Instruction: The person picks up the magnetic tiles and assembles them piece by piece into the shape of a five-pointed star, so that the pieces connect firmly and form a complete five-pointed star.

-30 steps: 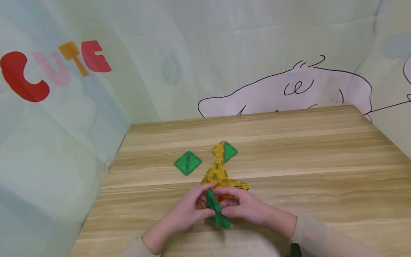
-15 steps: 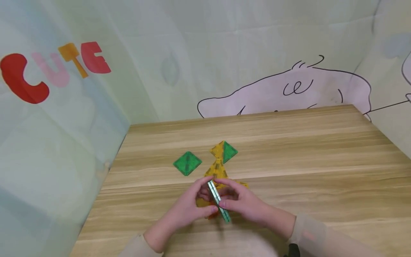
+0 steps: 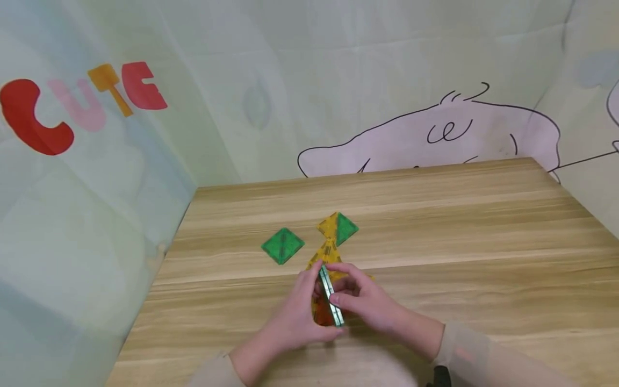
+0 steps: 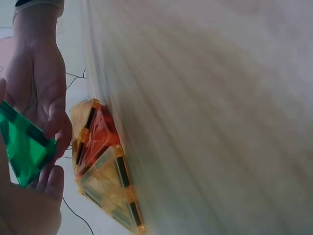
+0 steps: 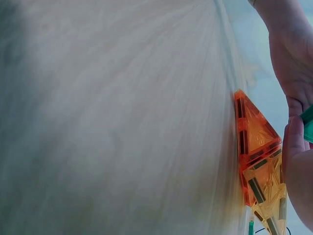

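A pair of green magnetic tiles (image 3: 332,301), laid face to face, stands on edge between both hands above the table. My left hand (image 3: 292,317) holds them by their ends, its thumb at the near end and fingertips at the far end. From the right, my right hand (image 3: 369,302) pinches the same tiles with thumb on the near-facing edge. Under and behind the hands is a standing shape of yellow tiles (image 3: 329,251) and orange tiles (image 3: 322,312), partly hidden. In the left wrist view the orange tile (image 4: 99,139) sits between yellow ones.
Left of the yellow shape, two green triangle tiles (image 3: 282,245) form a flat diamond on the wooden table (image 3: 464,231). Beyond it lie a yellow triangle (image 3: 328,224) and a green triangle (image 3: 346,228), side by side. A printed cloth (image 3: 271,80) hangs behind the table.
The green tiles have turned from showing a face to showing their paired edges. The left hand has shifted right, and its thumb has moved to the tiles' near end.
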{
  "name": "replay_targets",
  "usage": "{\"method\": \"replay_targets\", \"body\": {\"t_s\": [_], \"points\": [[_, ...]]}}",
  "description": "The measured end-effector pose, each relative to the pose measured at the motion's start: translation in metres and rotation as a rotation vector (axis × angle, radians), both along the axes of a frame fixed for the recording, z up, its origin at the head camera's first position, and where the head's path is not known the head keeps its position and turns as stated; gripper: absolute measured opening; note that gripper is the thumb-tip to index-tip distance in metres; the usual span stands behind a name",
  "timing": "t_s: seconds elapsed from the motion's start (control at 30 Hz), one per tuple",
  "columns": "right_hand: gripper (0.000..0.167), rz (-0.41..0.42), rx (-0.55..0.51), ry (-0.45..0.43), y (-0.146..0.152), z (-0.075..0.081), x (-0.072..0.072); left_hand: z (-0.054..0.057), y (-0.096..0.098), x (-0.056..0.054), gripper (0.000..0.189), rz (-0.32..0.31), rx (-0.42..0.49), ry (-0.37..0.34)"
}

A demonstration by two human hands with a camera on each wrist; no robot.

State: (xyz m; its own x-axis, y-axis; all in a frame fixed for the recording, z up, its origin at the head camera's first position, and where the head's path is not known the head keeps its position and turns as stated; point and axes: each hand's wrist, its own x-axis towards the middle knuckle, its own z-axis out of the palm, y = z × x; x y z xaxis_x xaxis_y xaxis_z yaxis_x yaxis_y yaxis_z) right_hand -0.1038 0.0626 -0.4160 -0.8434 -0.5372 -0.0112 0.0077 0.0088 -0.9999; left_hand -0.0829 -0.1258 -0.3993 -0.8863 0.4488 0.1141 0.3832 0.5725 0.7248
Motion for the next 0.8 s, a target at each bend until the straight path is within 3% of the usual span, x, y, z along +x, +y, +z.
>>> {"method": "replay_targets", "body": {"t_s": [0.27, 0.7, 0.8], "points": [[0.054, 0.002, 0.005, -0.004, 0.0003, -0.0001, -0.0017, 0.0016, 0.0034, 0.0038, 0.111, 0.021, -0.011, 0.021], [0.05, 0.049, -0.098, -0.102, -0.0033, -0.0001, -0.003, 0.0009, -0.0032, 0.0043, 0.109, -0.062, 0.004, -0.016], [0.051, 0.039, -0.072, -0.076, -0.0036, -0.0004, -0.0021, 0.0017, -0.0045, 0.0043, 0.103, -0.07, 0.05, -0.056]]}}
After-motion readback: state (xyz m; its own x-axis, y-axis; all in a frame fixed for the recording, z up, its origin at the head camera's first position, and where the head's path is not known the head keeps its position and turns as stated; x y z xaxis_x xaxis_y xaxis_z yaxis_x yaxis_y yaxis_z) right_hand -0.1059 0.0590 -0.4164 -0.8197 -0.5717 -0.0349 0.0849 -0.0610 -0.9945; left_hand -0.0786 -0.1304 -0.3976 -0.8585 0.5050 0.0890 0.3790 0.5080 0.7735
